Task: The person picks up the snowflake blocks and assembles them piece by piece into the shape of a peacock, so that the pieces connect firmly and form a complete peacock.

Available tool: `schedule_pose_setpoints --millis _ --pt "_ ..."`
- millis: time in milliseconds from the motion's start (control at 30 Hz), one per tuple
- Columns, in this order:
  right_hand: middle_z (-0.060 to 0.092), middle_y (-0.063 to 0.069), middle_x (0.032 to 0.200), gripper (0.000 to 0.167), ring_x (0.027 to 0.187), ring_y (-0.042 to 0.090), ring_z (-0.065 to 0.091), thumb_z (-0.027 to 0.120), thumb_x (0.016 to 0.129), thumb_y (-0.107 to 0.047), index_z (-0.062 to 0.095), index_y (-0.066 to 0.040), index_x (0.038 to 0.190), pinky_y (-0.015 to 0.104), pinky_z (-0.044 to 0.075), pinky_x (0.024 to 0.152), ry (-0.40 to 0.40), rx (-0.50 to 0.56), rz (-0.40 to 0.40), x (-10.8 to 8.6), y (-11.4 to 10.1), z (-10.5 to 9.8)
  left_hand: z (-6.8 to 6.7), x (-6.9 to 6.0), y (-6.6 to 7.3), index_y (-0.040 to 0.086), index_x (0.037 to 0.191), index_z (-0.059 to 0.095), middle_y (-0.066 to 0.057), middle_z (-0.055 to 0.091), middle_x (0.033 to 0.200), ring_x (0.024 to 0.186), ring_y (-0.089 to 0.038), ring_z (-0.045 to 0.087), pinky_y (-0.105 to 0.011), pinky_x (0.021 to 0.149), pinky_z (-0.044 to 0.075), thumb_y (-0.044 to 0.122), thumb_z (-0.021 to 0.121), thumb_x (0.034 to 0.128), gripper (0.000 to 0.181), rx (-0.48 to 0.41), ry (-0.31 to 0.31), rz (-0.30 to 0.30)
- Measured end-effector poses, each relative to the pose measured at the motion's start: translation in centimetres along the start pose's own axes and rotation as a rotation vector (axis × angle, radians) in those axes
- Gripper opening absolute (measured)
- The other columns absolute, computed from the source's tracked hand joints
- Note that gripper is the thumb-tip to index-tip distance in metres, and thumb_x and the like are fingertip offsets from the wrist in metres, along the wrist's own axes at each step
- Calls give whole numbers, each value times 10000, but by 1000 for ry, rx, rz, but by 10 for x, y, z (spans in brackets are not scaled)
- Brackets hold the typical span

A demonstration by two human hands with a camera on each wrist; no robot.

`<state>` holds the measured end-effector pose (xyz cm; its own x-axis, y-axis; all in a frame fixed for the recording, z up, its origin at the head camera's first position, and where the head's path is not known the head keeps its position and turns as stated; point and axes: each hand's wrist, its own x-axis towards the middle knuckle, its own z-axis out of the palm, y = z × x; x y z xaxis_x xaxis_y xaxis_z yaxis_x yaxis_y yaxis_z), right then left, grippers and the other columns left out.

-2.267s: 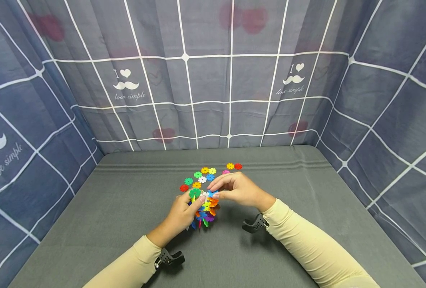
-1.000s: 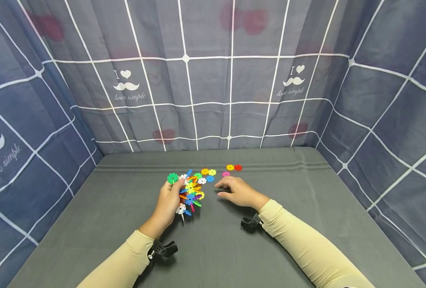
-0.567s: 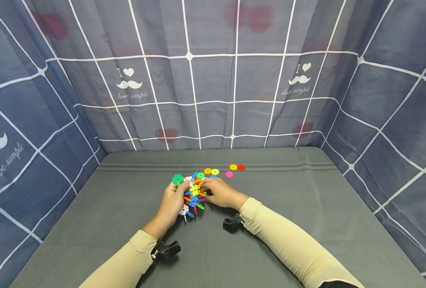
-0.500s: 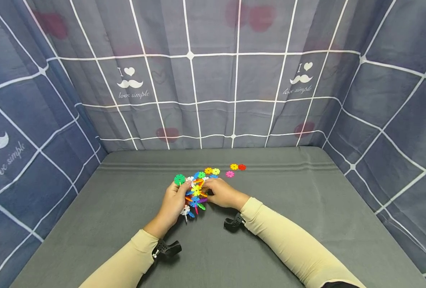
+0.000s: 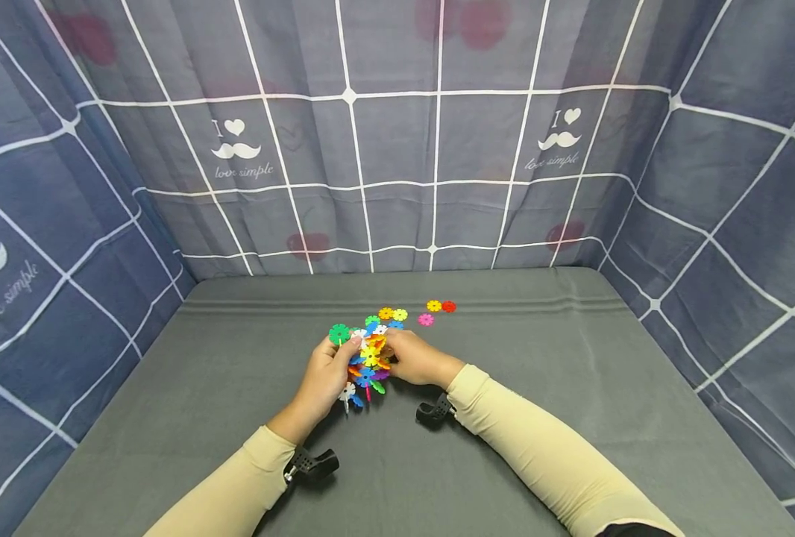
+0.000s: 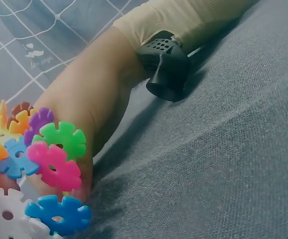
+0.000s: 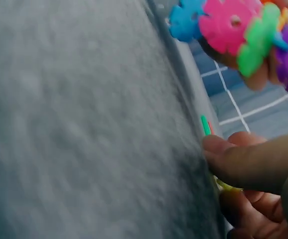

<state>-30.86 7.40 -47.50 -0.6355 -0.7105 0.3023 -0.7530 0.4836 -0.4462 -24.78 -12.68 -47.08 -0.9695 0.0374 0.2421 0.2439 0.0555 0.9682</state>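
Observation:
My left hand (image 5: 322, 377) grips a cluster of interlocking flower-shaped plastic discs (image 5: 369, 356), mostly with thumb and fingers at its left side. A green disc (image 5: 339, 334) stands out at the cluster's upper left. In the left wrist view, pink (image 6: 54, 167) and blue discs (image 6: 59, 215) jut from its lower part. Close against the cluster's right side is my right hand (image 5: 418, 359), its fingertips partly hidden behind the discs. The right wrist view shows its thumb and fingers bent near a small yellow piece (image 7: 227, 185); whether they pinch it, I cannot tell.
Several loose discs lie beyond the hands on the grey cloth-covered table (image 5: 518, 418), including a yellow one (image 5: 434, 306), a red one (image 5: 449, 306) and a pink one (image 5: 426, 319). A checked curtain (image 5: 397, 149) encloses the back and sides. Each wrist wears a black camera mount (image 5: 313, 464).
My left hand first carried the cluster leftward and up, then slightly back right. The right hand left the cluster's blue disc, drew away, then moved left to the cluster's right side.

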Motion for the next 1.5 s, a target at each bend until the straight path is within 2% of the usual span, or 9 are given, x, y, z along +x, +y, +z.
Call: schedule_pose_setpoints --millis 200,300,400,600,867,1100,1233,1333,1500 --pt "617 -10 922 149 886 158 595 857 868 -30 716 -75 881 289 515 774 99 98 59 -6 8 -11 -1 -3 4 3 1012 674 -61 616 751 600 -143 582 -256 543 507 215 651 1073 221 115 -17 40" --pt "676 25 1024 76 951 160 644 851 896 -43 790 -39 940 273 549 800 198 227 74 -9 11 -20 -1 -5 6 34 1027 701 -42 649 778 641 -154 619 -279 593 533 227 672 1062 199 209 -26 67" --pt "699 98 1146 137 1014 186 683 800 937 -14 798 20 1070 288 571 845 254 373 87 -11 7 -34 -2 -8 7 79 1020 713 -8 654 760 619 -156 611 -294 587 527 258 685 1054 184 303 -49 85" --pt "682 173 1281 208 1094 244 706 735 974 42 754 75 1178 345 578 908 238 549 50 -15 -11 -62 -2 -9 9 128 938 694 55 616 663 547 -124 574 -299 527 506 291 705 1038 192 407 -98 118" --pt "739 69 1132 102 1009 188 716 818 915 13 812 -11 1014 359 603 835 122 482 -82 -16 -28 -75 -4 -8 11 137 872 662 106 548 601 521 -81 530 -287 522 455 284 712 1032 222 481 -113 195" --pt "744 52 1101 95 949 134 725 841 893 11 810 -20 977 334 601 838 117 400 -121 -16 -33 -71 -5 -9 16 142 865 652 141 432 587 514 -38 423 -267 494 380 254 706 1028 205 553 -147 262" --pt "744 70 1089 113 936 134 729 853 870 29 808 -11 965 324 603 825 89 380 -138 -17 -36 -73 -5 -8 17 120 984 723 159 471 623 529 -13 413 -240 480 389 195 725 993 75 667 -175 386" --pt "745 69 1075 130 914 122 725 864 852 38 811 -12 960 298 600 806 71 335 -164 -18 -38 -76 -4 -7 20 128 976 712 146 489 650 546 -31 428 -243 473 398 151 734 955 38 764 -190 500" --pt "747 55 1051 148 852 77 714 880 824 54 811 -11 937 253 591 769 75 249 -189 -19 -44 -77 -2 -9 22 156 871 644 120 464 652 571 -93 431 -304 500 399 118 739 899 107 864 -176 612"
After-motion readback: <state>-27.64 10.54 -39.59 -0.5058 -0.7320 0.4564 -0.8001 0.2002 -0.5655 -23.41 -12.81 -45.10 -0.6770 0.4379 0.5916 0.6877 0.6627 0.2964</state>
